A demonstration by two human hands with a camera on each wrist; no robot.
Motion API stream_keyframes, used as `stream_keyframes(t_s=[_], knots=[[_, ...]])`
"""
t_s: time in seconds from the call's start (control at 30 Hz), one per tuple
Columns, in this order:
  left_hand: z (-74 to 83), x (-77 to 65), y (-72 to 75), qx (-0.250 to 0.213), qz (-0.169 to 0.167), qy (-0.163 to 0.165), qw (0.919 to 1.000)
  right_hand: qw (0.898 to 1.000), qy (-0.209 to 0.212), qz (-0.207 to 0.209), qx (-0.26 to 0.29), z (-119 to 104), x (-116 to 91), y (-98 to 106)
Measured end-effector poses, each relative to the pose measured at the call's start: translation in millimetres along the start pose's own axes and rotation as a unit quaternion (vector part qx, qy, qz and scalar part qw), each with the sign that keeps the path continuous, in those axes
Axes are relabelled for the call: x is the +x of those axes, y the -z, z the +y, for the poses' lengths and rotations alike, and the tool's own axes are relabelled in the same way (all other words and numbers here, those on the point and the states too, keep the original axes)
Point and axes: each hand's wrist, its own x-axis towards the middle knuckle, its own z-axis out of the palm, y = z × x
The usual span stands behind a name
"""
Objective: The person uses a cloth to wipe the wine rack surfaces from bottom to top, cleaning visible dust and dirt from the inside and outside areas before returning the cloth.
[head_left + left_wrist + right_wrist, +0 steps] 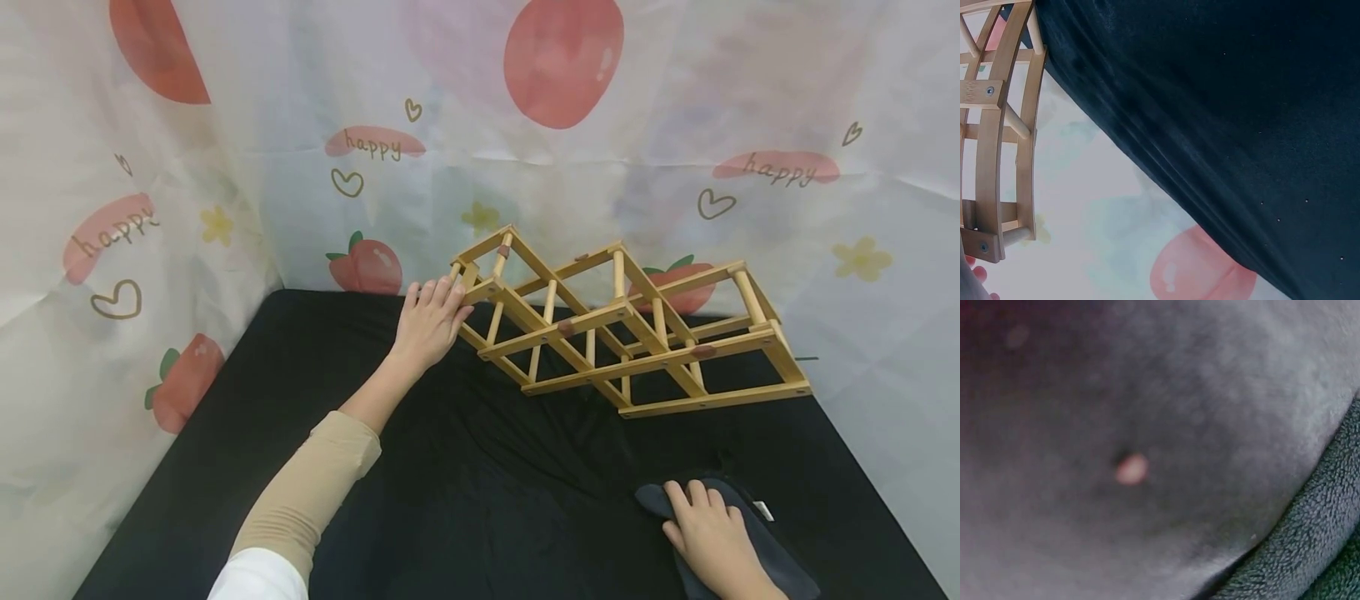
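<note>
A folding wine rack of light wooden slats and dowels (588, 360) stands at the back right of the black-covered table in the head view. At its left end, my left hand (429, 323) holds the end slat, thumb on the near side. The left wrist view shows part of the wine rack (994, 147) along its left edge, without the hand. Near the front right, my right hand (708, 533) grips a dark blue cloth (776, 550) bunched beneath it. Close up, the right wrist view shows terry-textured cloth (1310, 506) beside a blurred grey surface.
The black table cover (480, 500) has slight wrinkles. Behind and to the left hangs a pale curtain (450, 75) printed with peaches, hearts and flowers, close behind the rack. A small white tag (763, 510) sticks out from the cloth's right side.
</note>
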Motion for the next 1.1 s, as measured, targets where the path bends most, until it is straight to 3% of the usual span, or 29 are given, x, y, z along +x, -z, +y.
stream_keyframes(t_s=[0.17,0.33,0.53,0.73,1.0,1.1], knots=[[0.3,0.0,-1.1,-0.003,0.005,-0.002,1.0,1.0,0.0,0.025,0.001,0.8,0.1,1.1],[0.6,-0.8,-2.4,-0.009,0.017,-0.002,0.9998,0.991,-0.015,0.133,0.014,-0.7,1.7,5.7],[0.3,-1.0,-2.6,-0.017,0.012,0.002,0.9998,0.964,-0.091,0.242,0.061,1.9,9.7,24.4],[-0.6,0.4,-1.7,-0.023,-0.003,0.006,0.9997,0.928,-0.085,0.355,0.077,7.4,26.4,51.3],[0.4,-0.1,-2.4,-0.031,0.01,0.002,0.9995,0.882,-0.11,0.453,0.074,15.0,47.9,84.3],[0.2,-0.7,-2.9,-0.03,0.012,0.004,0.9995,0.878,-0.127,0.453,0.083,16.4,54.1,95.0]])
